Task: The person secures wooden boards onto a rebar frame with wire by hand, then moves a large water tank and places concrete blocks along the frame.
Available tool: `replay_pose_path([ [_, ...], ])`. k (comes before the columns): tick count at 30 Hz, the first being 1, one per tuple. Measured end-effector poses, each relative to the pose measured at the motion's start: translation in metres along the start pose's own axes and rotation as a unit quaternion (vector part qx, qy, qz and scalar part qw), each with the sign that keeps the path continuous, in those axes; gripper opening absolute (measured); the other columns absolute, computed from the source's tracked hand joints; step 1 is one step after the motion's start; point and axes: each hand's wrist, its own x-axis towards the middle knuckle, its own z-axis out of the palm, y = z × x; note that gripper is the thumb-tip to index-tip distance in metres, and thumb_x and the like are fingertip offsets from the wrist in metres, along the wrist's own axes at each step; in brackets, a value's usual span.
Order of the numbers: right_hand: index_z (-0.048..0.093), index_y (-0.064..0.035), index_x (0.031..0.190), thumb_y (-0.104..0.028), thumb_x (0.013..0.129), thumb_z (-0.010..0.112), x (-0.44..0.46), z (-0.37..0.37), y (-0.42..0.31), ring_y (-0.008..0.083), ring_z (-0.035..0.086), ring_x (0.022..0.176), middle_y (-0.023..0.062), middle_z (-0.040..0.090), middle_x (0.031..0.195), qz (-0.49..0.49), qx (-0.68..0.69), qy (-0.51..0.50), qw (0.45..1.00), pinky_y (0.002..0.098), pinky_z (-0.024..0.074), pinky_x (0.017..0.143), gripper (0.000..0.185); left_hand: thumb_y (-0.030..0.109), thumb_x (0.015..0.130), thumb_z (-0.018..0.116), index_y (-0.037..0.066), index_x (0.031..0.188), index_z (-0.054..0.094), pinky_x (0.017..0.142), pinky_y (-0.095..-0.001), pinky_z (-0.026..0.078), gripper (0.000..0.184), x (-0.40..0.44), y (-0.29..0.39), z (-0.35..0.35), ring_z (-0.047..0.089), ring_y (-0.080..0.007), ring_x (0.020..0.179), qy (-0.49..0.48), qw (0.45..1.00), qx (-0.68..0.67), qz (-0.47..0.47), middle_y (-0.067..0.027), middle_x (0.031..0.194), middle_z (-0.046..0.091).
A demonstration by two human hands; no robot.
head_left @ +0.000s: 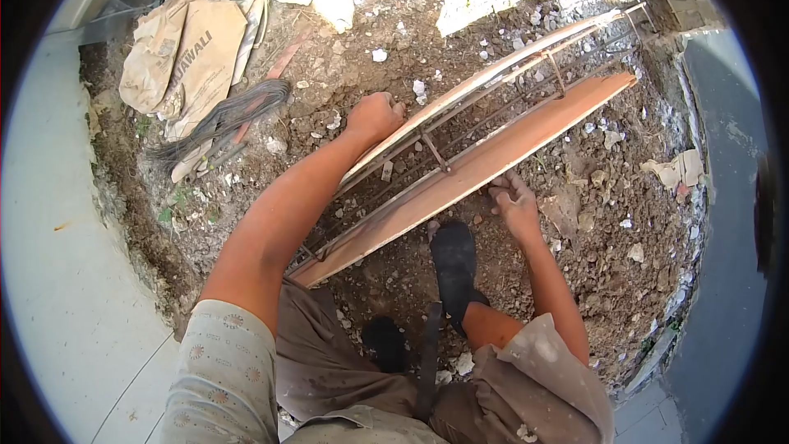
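Note:
Two long wooden boards form an open channel slanting up to the right, with a rusty steel rebar cage (pixel 433 150) between them. My left hand (pixel 376 117) is closed, its knuckles up, against the outer side of the far board (pixel 493 68); whatever its fingers hold is hidden. On the outer side of the near board (pixel 485 164), my right hand (pixel 518 207) has its fingers apart and slightly bent. Its fingertips are close to the board's lower edge, and I cannot tell whether they touch it.
A bundle of thin wire (pixel 226 119) and crumpled brown paper sacks (pixel 193 53) lie at the upper left. Rubble-strewn soil (pixel 600 238) surrounds the boards. My dark shoe (pixel 454 259) stands beside the near board. A grey wall (pixel 731 197) bounds the right, a pale floor (pixel 57 197) the left.

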Motion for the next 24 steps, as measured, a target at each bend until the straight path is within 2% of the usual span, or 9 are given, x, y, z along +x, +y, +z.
replay_pose_path([
  [2, 0.058, 0.005, 0.122, -0.032, 0.083, 0.071, 0.001, 0.003, -0.011, 0.0199, 0.064, 0.085, 0.0122, 0.067, 0.091, 0.003, -0.303, 0.045, 0.952, 0.0329, 0.0507, 0.068, 0.055, 0.057, 0.086, 0.057, -0.002, 0.115, 0.063, 0.088, -0.0452, 0.05, 0.066, 0.023, -0.006, 0.009, 0.066, -0.0367, 0.097, -0.05, 0.992, 0.023, -0.109, -0.026, 0.107, 0.066],
  [3, 0.064, 0.0069, 0.112, -0.039, 0.081, 0.071, -0.006, 0.013, -0.03, 0.029, 0.065, 0.096, 0.0233, 0.066, 0.099, 0.033, -0.302, 0.025, 0.952, 0.0375, 0.0516, 0.082, 0.056, 0.062, 0.085, 0.056, -0.002, 0.121, 0.059, 0.086, -0.0462, 0.05, 0.074, 0.018, 0.003, 0.006, 0.066, -0.0348, 0.097, -0.06, 0.974, -0.122, -0.18, -0.0232, 0.105, 0.067],
  [5, 0.064, 0.0058, 0.11, -0.041, 0.08, 0.073, -0.008, 0.03, -0.022, 0.0332, 0.065, 0.096, 0.0232, 0.066, 0.101, 0.017, -0.378, 0.007, 0.926, 0.0406, 0.0513, 0.084, 0.056, 0.063, 0.09, 0.048, 0.0, 0.136, 0.045, 0.082, -0.0469, 0.052, 0.078, 0.042, -0.01, 0.012, 0.065, -0.0302, 0.098, -0.114, 0.887, -0.344, -0.286, -0.0166, 0.109, 0.065],
  [8, 0.066, 0.0012, 0.104, -0.038, 0.081, 0.072, -0.01, 0.041, -0.013, 0.0393, 0.064, 0.096, 0.0221, 0.066, 0.104, 0.004, -0.417, 0.014, 0.909, 0.0449, 0.0508, 0.085, 0.046, 0.046, 0.097, 0.047, 0.002, 0.13, 0.049, 0.083, -0.0445, 0.054, 0.056, 0.05, -0.005, 0.013, 0.064, -0.03, 0.102, -0.04, 0.827, -0.481, -0.286, -0.0172, 0.115, 0.062],
  [9, 0.066, 0.001, 0.103, -0.037, 0.082, 0.071, -0.007, 0.042, 0.0, 0.0394, 0.064, 0.096, 0.0217, 0.067, 0.103, 0.006, -0.419, 0.026, 0.907, 0.0448, 0.0508, 0.085, 0.044, 0.03, 0.101, 0.045, 0.001, 0.122, 0.053, 0.084, -0.0426, 0.055, 0.036, 0.052, -0.006, 0.019, 0.064, -0.029, 0.102, -0.017, 0.811, -0.515, -0.279, -0.0167, 0.119, 0.06],
  [12, 0.064, 0.0017, 0.101, -0.028, 0.086, 0.066, -0.003, 0.039, 0.013, 0.0374, 0.065, 0.096, 0.0208, 0.068, 0.097, -0.01, -0.38, 0.055, 0.923, 0.0451, 0.051, 0.084, 0.034, 0.016, 0.102, 0.037, -0.003, 0.123, 0.051, 0.093, -0.0388, 0.052, 0.032, 0.05, -0.005, 0.024, 0.061, -0.027, 0.112, 0.003, 0.759, -0.597, -0.26, -0.0189, 0.124, 0.058],
  [16, 0.063, 0.0041, 0.108, -0.014, 0.093, 0.057, -0.023, 0.025, -0.009, 0.0324, 0.066, 0.101, 0.0206, 0.069, 0.097, 0.053, -0.195, 0.054, 0.978, 0.0414, 0.0499, 0.09, 0.025, 0.02, 0.102, 0.041, 0.001, 0.114, 0.055, 0.084, -0.0354, 0.057, 0.026, 0.044, -0.004, 0.012, 0.064, -0.0245, 0.102, -0.004, 0.763, -0.616, -0.194, -0.0133, 0.117, 0.061],
  [19, 0.061, 0.0025, 0.118, -0.01, 0.095, 0.053, -0.032, 0.005, 0.031, 0.0303, 0.064, 0.108, 0.0209, 0.068, 0.107, -0.073, -0.176, 0.118, 0.975, 0.0371, 0.0463, 0.097, 0.028, 0.02, 0.104, 0.038, 0.001, 0.111, 0.055, 0.083, -0.0342, 0.058, 0.026, 0.016, 0.013, 0.006, 0.065, -0.0232, 0.098, -0.02, 0.794, -0.597, -0.116, -0.0132, 0.11, 0.063],
  [24, 0.06, -0.0062, 0.126, -0.009, 0.093, 0.053, -0.03, -0.014, 0.036, 0.0339, 0.061, 0.113, 0.021, 0.064, 0.118, -0.144, -0.254, 0.154, 0.944, 0.036, 0.0451, 0.099, 0.034, 0.022, 0.105, 0.035, 0.002, 0.106, 0.053, 0.08, -0.0339, 0.058, 0.028, 0.006, 0.028, -0.009, 0.065, -0.0215, 0.092, 0.018, 0.827, -0.56, -0.044, -0.0126, 0.098, 0.065],
])
